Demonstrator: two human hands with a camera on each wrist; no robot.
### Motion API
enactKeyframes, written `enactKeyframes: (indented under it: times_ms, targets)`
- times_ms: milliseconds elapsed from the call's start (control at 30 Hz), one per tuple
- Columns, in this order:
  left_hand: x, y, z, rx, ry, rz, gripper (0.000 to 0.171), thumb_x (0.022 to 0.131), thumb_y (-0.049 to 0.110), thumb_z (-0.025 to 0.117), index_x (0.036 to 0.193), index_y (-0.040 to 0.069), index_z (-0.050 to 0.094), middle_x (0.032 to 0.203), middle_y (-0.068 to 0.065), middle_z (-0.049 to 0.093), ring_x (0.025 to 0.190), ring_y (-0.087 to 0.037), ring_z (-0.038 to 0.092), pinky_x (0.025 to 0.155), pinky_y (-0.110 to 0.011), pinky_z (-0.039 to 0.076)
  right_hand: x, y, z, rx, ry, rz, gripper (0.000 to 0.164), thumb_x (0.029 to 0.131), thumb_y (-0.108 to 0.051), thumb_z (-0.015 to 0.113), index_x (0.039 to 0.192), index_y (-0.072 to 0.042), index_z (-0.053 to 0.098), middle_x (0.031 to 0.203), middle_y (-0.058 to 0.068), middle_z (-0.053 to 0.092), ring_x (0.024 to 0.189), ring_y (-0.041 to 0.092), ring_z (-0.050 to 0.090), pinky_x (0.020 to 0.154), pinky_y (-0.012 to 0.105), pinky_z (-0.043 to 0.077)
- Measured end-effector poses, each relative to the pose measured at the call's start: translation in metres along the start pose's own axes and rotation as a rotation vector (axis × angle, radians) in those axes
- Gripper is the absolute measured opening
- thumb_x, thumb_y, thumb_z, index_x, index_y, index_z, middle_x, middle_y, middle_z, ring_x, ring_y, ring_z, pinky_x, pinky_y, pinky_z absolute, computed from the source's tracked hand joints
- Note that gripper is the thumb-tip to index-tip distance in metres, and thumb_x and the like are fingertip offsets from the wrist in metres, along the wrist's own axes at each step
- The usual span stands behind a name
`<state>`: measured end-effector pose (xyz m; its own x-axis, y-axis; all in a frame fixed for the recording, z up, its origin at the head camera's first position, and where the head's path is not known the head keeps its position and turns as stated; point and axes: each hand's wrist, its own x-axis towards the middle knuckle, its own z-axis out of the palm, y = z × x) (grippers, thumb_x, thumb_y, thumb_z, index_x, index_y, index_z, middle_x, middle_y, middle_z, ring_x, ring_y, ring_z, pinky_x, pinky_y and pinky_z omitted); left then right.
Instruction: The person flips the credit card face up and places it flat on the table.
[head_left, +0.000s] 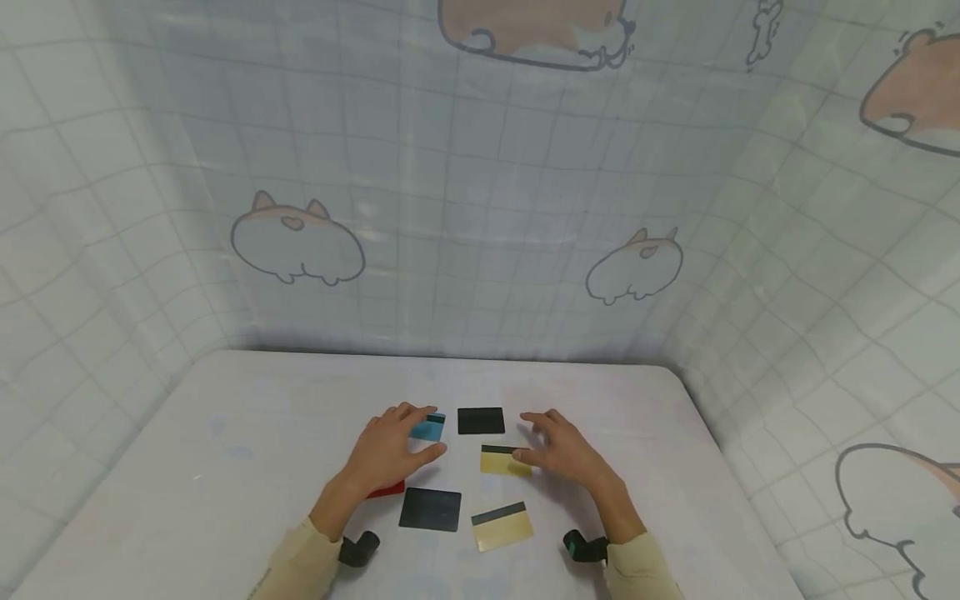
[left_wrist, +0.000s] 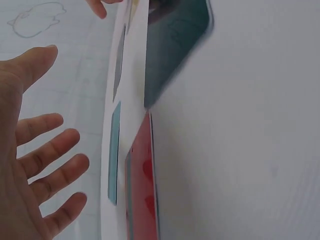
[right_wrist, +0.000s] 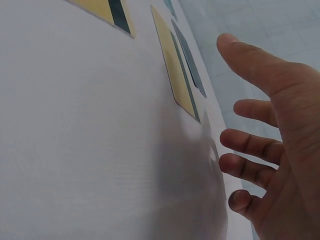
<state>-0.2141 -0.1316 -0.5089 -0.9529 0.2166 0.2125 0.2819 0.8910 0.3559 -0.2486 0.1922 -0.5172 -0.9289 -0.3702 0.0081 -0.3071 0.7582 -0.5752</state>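
Left hand (head_left: 386,450) and right hand (head_left: 566,450) are hovering, fingers spread, near the blue card (head_left: 429,428) and farther yellow card (head_left: 498,463) on the table (head_left: 247,433), apparently without contact. Positioning is seemingly proceeding; gripping is requiring lowered fingertips.

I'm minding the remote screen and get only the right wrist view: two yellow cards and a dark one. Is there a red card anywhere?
Observer: Yes, a red card shows in the left wrist view.
Visitor: Is my dark card the only dark one?
Observer: No, the head view shows a second dark card, left of the nearer yellow card.
Visitor: Is the left grip holding anything?
Observer: No, the left wrist view shows it empty.
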Motion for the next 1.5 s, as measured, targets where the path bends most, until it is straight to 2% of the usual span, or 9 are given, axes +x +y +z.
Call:
enactKeyframes:
  times_ms: [200, 533, 633, 833, 1233, 1500]
  targets:
    - [0.001, 0.008, 0.008, -0.091, -0.036, 0.023, 0.064, 0.086, 0.061, 0.07, 0.138, 0.024, 0.061, 0.126, -0.003, 0.064, 0.114, -0.025, 0.061, 0.096, -0.053, 0.048, -0.005, -0.001, 0.004, 0.038, -0.024, 0.011, 0.072, 0.082, -0.053, 0.079, 0.14, -0.017, 0.058, 0.114, 0.003, 0.058, 0.09, 0.017, 0.052, 0.071, 0.033, 0.046]
    - [0.005, 0.025, 0.024, -0.096, -0.094, 0.067, 0.065, 0.084, 0.06, 0.072, 0.136, 0.023, 0.062, 0.106, 0.004, 0.064, 0.098, -0.018, 0.06, 0.086, -0.045, 0.053, -0.008, -0.004, 0.008, 0.025, -0.043, 0.036, 0.073, 0.077, -0.051, 0.084, 0.137, -0.016, 0.061, 0.116, 0.004, 0.057, 0.094, 0.018, 0.052, 0.077, 0.036, 0.048]
    - [0.006, 0.029, 0.028, -0.085, -0.114, 0.081, 0.065, 0.084, 0.061, 0.072, 0.135, 0.023, 0.063, 0.105, 0.005, 0.064, 0.098, -0.018, 0.06, 0.087, -0.046, 0.052, -0.009, -0.004, 0.008, 0.031, -0.043, 0.045, 0.07, 0.076, -0.048, 0.086, 0.134, -0.016, 0.063, 0.117, 0.005, 0.056, 0.098, 0.02, 0.054, 0.082, 0.04, 0.05]
    - [0.008, 0.036, 0.032, -0.035, -0.143, 0.145, 0.061, 0.085, 0.057, 0.073, 0.131, 0.018, 0.067, 0.105, 0.002, 0.064, 0.099, -0.019, 0.058, 0.089, -0.045, 0.052, -0.01, -0.004, 0.01, 0.07, -0.042, 0.003, 0.066, 0.077, -0.044, 0.086, 0.132, -0.016, 0.065, 0.118, 0.003, 0.053, 0.108, 0.021, 0.052, 0.093, 0.047, 0.048]
    - [0.011, 0.049, 0.035, 0.047, -0.194, 0.207, 0.06, 0.088, 0.056, 0.07, 0.134, 0.018, 0.066, 0.114, 0.0, 0.062, 0.1, -0.018, 0.055, 0.088, -0.044, 0.051, -0.008, -0.003, 0.008, 0.029, -0.052, -0.015, 0.061, 0.078, -0.039, 0.086, 0.13, -0.016, 0.066, 0.118, 0.005, 0.053, 0.106, 0.021, 0.052, 0.094, 0.047, 0.048]
    - [0.015, 0.06, 0.038, 0.072, -0.189, 0.196, 0.057, 0.087, 0.055, 0.071, 0.132, 0.019, 0.068, 0.113, 0.001, 0.059, 0.101, -0.017, 0.053, 0.088, -0.043, 0.051, -0.006, 0.002, 0.009, 0.024, -0.057, -0.03, 0.06, 0.078, -0.038, 0.087, 0.129, -0.016, 0.066, 0.116, 0.003, 0.052, 0.105, 0.019, 0.051, 0.092, 0.045, 0.048]
